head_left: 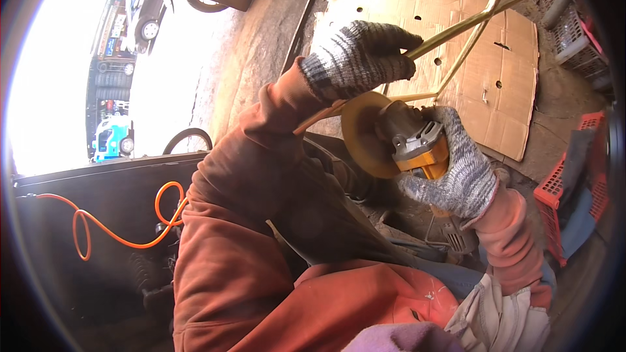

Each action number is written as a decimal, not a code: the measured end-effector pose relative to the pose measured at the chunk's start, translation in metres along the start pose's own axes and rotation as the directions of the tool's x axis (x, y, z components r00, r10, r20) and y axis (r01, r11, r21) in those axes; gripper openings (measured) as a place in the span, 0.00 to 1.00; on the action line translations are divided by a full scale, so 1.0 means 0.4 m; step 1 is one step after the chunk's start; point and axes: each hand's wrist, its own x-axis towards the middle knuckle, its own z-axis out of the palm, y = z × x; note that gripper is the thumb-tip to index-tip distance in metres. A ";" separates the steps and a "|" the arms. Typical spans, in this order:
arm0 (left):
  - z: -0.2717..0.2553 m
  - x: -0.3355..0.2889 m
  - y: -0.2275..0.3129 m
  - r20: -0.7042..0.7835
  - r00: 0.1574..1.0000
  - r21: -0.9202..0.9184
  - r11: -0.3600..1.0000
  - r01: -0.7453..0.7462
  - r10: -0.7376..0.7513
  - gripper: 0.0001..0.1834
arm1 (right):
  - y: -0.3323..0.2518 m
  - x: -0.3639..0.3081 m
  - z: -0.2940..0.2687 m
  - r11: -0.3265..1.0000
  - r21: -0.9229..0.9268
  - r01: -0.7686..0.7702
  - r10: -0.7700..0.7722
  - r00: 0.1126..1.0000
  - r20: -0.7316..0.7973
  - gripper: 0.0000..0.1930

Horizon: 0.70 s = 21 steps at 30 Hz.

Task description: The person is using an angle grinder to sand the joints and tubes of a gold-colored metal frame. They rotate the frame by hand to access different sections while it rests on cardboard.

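Note:
My left hand [365, 58], in a grey and black striped knit glove, is closed round the end of a brass-coloured metal tube [456, 28]. This tube crosses another in a bent frame that reaches to the upper right. My right hand [460, 173], gloved in grey knit, grips a yellow and grey angle grinder [420, 146] by its body. The grinder's round, tan disc [362, 135] looks blurred. It lies just below my left hand, close to the frame's lower tube [417, 97]; whether they touch I cannot tell.
A flattened cardboard sheet [502, 101] with holes lies on the floor ahead. Red plastic crates [553, 186] and a grey basket [580, 52] stand at right. An orange hose [124, 242] loops over a dark surface at left. Another power tool [458, 238] sits below my right hand.

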 end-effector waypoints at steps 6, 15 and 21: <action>0.001 -0.004 -0.001 0.007 0.998 0.034 0.998 -0.059 0.059 0.18 | -0.015 0.021 -0.004 0.999 0.054 -0.005 0.004 1.000 0.014 0.44; -0.004 0.005 -0.022 -0.020 0.994 0.132 0.985 -0.107 0.111 0.18 | -0.027 0.025 -0.011 0.999 0.027 0.026 -0.027 0.999 0.037 0.42; -0.001 0.006 -0.020 -0.024 0.995 0.119 0.988 -0.096 0.099 0.19 | -0.046 0.029 -0.014 0.995 0.099 -0.012 0.007 0.999 0.052 0.41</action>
